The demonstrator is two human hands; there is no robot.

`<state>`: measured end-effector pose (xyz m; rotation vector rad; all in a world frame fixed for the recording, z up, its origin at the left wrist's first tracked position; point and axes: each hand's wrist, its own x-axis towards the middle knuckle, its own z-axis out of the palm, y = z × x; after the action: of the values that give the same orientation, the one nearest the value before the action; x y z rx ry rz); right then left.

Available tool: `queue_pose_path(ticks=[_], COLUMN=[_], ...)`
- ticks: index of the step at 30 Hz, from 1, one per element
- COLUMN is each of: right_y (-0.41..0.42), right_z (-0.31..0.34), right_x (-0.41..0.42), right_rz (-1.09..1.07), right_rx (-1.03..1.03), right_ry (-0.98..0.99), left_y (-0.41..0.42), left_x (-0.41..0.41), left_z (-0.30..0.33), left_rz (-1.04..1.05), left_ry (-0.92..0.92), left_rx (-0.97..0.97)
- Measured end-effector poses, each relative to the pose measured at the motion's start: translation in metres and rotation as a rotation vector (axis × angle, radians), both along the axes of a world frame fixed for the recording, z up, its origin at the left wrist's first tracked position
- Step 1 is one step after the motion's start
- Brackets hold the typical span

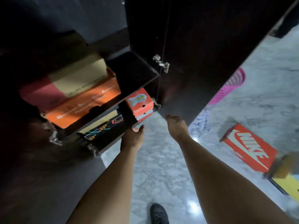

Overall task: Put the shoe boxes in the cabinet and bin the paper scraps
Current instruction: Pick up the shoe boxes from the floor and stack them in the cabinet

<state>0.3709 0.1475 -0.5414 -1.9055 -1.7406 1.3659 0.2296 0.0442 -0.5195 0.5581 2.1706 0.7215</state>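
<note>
black shoe (158, 213) on the marble floor (161, 159) | left hand (132, 138) loose, holds nothing, by the cabinet (186, 46) edge | right hand (175, 125) loose, holds nothing | red Nike box (247, 147) and yellow box (286, 178) on floor, right | small red box (140, 103) on low shelf | orange box (84, 105) and tan box (77, 75) stacked above | pink basket (229, 88) far right
</note>
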Motion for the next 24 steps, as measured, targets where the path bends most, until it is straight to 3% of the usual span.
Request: queue_pose_path(ticks=[7,11,18,24], right_y=[0.005,0.024,0.087,0.145], right_z=[0.005,-0.025,-0.146,-0.277], right_x=[0.228,0.347,0.498,0.595], right_rz=[-0.286,-0.47,-0.663,-0.918], right_rx=[-0.007,-0.033,-0.147,-0.197], right_ry=[-0.147,-0.205,-0.21,-0.136], left_y=[0.069,0.132,0.234,0.313], left_x=[0.181,0.279,0.419,0.503], left_z=[-0.014,-0.043,-0.181,-0.31], left_rz=[-0.418,-0.657,-0.973,-0.95], left_ry=[0.003,0.032,0.093,0.065], left_rx=[0.004,0.023,-0.08,-0.13])
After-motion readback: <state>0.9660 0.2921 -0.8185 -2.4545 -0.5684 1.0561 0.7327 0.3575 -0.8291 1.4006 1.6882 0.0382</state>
